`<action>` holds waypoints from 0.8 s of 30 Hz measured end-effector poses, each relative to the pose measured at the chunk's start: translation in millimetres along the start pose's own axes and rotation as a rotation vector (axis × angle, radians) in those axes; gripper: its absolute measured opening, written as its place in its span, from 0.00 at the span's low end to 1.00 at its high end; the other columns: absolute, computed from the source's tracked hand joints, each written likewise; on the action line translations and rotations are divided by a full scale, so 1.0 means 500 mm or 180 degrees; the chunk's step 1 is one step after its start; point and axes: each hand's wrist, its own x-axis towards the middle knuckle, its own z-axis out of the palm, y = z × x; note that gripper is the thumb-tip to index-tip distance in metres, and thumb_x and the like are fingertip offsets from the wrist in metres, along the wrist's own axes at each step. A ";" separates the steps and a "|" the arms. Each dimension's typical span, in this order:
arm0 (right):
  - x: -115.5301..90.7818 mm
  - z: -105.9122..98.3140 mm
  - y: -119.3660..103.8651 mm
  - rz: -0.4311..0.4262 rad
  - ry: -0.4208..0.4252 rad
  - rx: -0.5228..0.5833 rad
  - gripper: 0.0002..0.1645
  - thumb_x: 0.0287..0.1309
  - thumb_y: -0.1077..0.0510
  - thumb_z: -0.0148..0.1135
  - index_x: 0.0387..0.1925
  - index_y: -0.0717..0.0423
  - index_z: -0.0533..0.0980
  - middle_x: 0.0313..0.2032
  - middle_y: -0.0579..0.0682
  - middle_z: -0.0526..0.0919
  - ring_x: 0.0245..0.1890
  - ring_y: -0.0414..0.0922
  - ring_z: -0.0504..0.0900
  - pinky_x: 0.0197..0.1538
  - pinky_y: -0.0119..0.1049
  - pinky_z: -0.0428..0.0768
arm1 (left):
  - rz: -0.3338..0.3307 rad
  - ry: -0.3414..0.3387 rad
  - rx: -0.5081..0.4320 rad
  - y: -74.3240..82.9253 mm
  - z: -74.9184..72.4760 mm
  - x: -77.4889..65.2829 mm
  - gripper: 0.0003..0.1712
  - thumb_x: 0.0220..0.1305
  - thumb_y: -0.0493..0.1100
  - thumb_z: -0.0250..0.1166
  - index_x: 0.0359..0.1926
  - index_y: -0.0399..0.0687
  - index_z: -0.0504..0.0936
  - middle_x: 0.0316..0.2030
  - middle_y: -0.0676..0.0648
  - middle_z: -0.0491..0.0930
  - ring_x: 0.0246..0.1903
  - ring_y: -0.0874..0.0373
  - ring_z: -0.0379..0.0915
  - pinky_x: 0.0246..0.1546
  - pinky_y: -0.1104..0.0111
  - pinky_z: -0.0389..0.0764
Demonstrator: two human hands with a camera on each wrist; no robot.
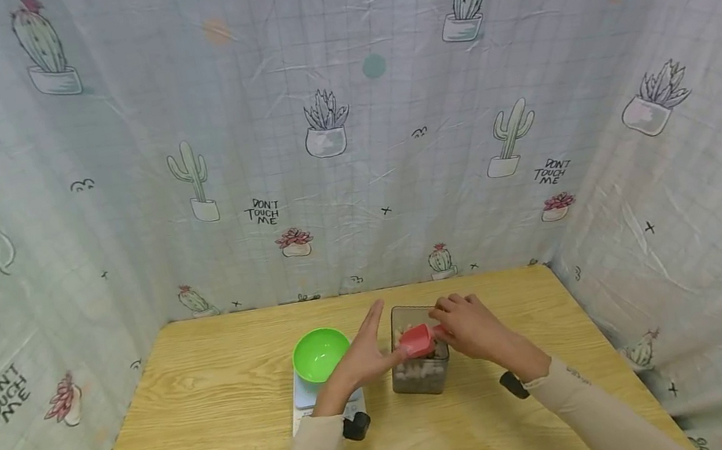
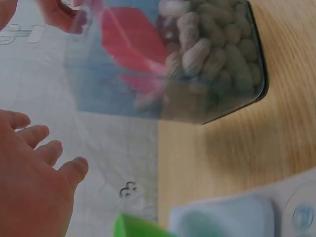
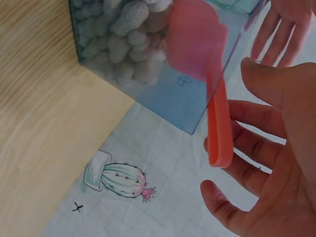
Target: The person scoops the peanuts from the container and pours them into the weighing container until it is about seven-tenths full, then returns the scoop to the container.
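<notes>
Because the red scoop (image 1: 416, 341) lies with its bowl inside the clear bin (image 1: 420, 384) of peanuts (image 2: 215, 57) and its handle (image 3: 219, 136) crossing the rim rightward, the right hand (image 1: 470, 326) is nearer the handle, fingers loosely curved behind it, thumb apart. Left of the bin, the left hand (image 1: 363, 356) is spread, grasping nothing.

Red scoop (image 1: 416, 341), green bowl (image 1: 320, 353), cactus-print curtain (image 1: 381, 174)

Smooth red plastic scoop (image 1: 416, 341); see-through, smooth rectangular plastic container (image 2: 113, 101); rough, matt tan peanuts (image 2: 196, 55); smooth bright-green round plastic bowl (image 1: 320, 353); glossy yellow-brown wood-grain counter (image 1: 222, 423); wrinkled, slightly shiny pale cactus-print sheet (image 1: 381, 174).
</notes>
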 end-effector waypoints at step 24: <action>0.009 0.031 -0.006 -0.0191 0.0093 -0.0166 0.02 0.57 0.55 0.70 0.33 0.48 0.84 0.33 0.45 0.79 0.34 0.45 0.74 0.37 0.44 0.72 | -0.0190 -0.0305 0.0003 -0.031 0.050 0.049 0.74 0.43 0.65 0.77 0.79 0.59 0.37 0.78 0.45 0.40 0.73 0.41 0.53 0.64 0.48 0.70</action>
